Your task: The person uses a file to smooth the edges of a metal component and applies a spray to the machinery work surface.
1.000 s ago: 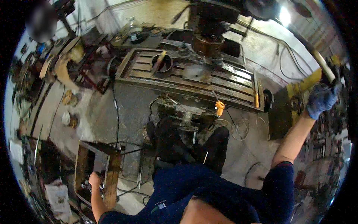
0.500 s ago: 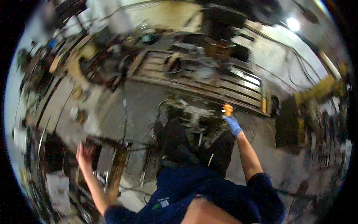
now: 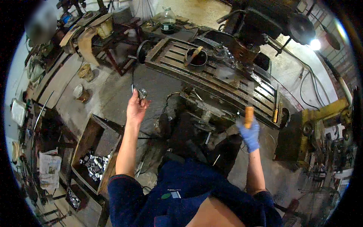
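While the left hand point(image 3: 135, 109) pinches a small metal piece point(image 3: 142, 93) between its fingers over the floor, the gloved right hand point(image 3: 249, 135) has its fingers closed round an orange-handled tool point(image 3: 248, 116), blurred, near the front edge of the slotted metal tabletop point(image 3: 172, 59). Tabletop grimy, wet-looking on the right; a dark bowl point(image 3: 197, 65) on it with a brush point(image 3: 194, 55) across. Glass jug point(image 3: 168, 22) with dark liquid behind. Workshop room: grey stained floor point(image 3: 151, 81), two small pots point(image 3: 86, 72) on it at left, pale wall point(image 3: 321, 81) with loose cables, bright lamp point(image 3: 315, 44) at upper right. Wooden box point(image 3: 94, 130) at lower left holds loose shiny metal parts point(image 3: 94, 166). Writing: pale lettering plus a white-and-green mark on the navy shirt point(image 3: 211, 181); printed sheet point(image 3: 49, 170) at left, text too small to read.
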Demonstrator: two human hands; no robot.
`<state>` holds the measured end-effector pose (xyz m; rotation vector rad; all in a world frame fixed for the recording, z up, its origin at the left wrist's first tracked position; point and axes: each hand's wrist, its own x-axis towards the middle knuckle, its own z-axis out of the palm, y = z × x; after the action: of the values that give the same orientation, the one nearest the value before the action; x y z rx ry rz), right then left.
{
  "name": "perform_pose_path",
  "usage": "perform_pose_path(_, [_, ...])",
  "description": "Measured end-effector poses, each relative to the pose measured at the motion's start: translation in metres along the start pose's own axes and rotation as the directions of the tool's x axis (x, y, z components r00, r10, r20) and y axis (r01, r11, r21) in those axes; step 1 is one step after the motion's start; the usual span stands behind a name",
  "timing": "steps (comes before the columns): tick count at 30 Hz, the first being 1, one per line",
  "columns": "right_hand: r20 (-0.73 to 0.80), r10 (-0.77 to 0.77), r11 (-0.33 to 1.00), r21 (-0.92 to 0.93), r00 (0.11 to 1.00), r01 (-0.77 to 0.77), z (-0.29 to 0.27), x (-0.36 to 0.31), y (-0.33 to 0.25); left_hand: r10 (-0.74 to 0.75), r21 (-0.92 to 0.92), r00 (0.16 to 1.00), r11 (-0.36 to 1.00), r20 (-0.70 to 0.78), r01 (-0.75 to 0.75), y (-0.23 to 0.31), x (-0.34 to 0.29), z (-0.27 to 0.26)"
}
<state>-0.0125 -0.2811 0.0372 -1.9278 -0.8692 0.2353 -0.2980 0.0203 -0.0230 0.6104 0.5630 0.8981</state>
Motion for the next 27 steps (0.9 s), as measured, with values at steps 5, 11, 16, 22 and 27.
perform_pose_path(5, [0.704,0.081,0.753,-0.507,0.706,0.42,0.084,0.005,-0.08,-0.062,-0.163,0.998,0.985,-0.024,0.057,-0.039,0.022,-0.004])
perform_pose_path(11, [0.762,0.104,0.787,-0.456,0.639,0.416,0.13,0.012,-0.089,-0.035,-0.095,0.991,0.995,-0.131,0.023,-0.044,0.019,-0.011])
perform_pose_path(16, [0.786,0.085,0.807,-0.415,0.612,0.421,0.135,0.012,-0.079,-0.105,-0.156,0.993,0.983,-0.06,0.094,-0.042,0.007,-0.025])
perform_pose_path(22, [0.843,0.071,0.806,-0.363,0.532,0.468,0.123,0.009,-0.071,-0.198,-0.232,0.978,0.95,0.059,0.207,-0.054,0.004,-0.021])
perform_pose_path(27, [0.781,0.104,0.842,-0.399,0.616,0.363,0.111,0.007,-0.071,-0.194,-0.262,0.979,0.943,0.069,0.205,-0.055,0.011,-0.017])
